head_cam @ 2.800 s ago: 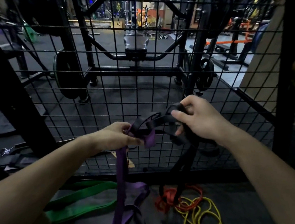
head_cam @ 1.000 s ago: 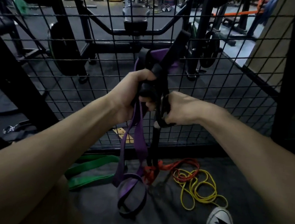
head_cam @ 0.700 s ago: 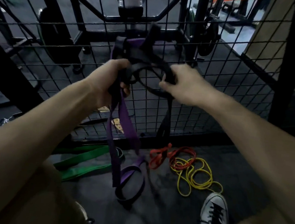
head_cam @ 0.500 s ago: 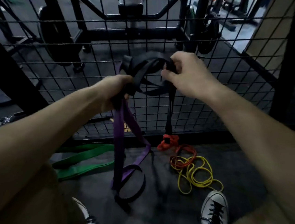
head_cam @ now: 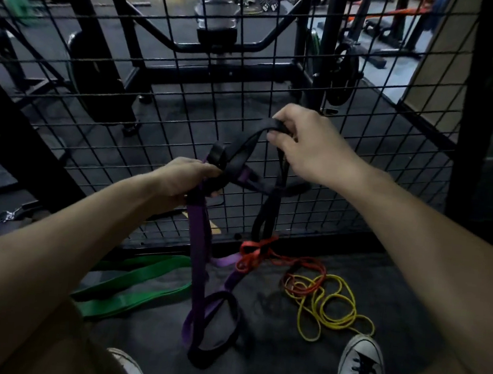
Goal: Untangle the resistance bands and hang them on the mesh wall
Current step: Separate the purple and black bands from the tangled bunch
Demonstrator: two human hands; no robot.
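My left hand (head_cam: pixel 183 181) grips the tangle where a purple band (head_cam: pixel 198 251) and a black band (head_cam: pixel 242 152) cross. The purple band hangs from that fist to the floor and ends in a dark loop. My right hand (head_cam: pixel 308 146) pinches the top of the black band's loop, higher and to the right. The black band drops from there to a red band (head_cam: pixel 253 251) knotted around it near the floor. A thin yellow band (head_cam: pixel 332 310) lies coiled on the floor with the red one. The black mesh wall (head_cam: pixel 163 96) stands right behind my hands.
A green band (head_cam: pixel 132 284) lies flat on the floor at the left. My shoes (head_cam: pixel 361 373) stand at the bottom edge. A thick black post (head_cam: pixel 485 103) frames the mesh on the right. Gym racks and weight plates stand beyond the mesh.
Both hands have come down from chest height and moved apart. My right hand has pulled the black loop up and right, away from the left fist. The red band has lifted slightly.
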